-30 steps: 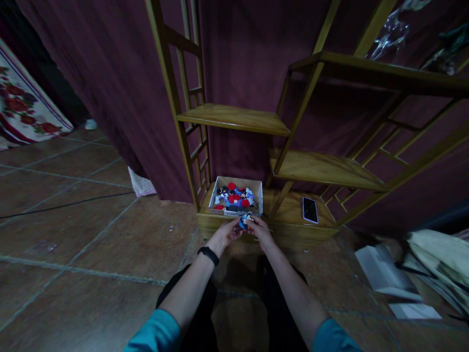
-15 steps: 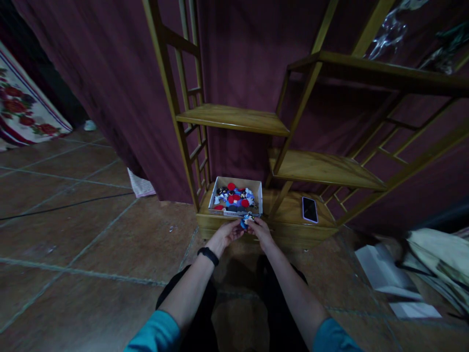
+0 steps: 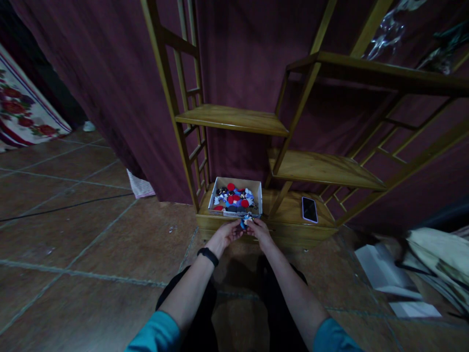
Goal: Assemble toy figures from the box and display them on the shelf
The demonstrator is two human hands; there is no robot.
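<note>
Just in front of a shallow cardboard box [image 3: 257, 199], my two hands meet around a small blue, white and black figurine [image 3: 245, 222]. My left hand [image 3: 230, 232] pinches it from the left, and my right hand [image 3: 260, 230] has its fingers closed on its right side. The figurine is too small to make out in detail, and the fingers cover part of it. Inside the box lie several small pieces, among them red round ones [image 3: 230, 187], dark ones and blue-white ones.
The box stands on the low ledge of a wooden shelf unit [image 3: 230, 117]. A phone [image 3: 309, 209] lies on the ledge to the right. White packaging [image 3: 384, 274] and a pale bag [image 3: 437, 259] rest on the tiled floor at right. A black cable [image 3: 73, 207] crosses the floor at left.
Both hands stay in front of the box with the figurine between them. Its angle looks very slightly different; otherwise nothing has visibly moved.
</note>
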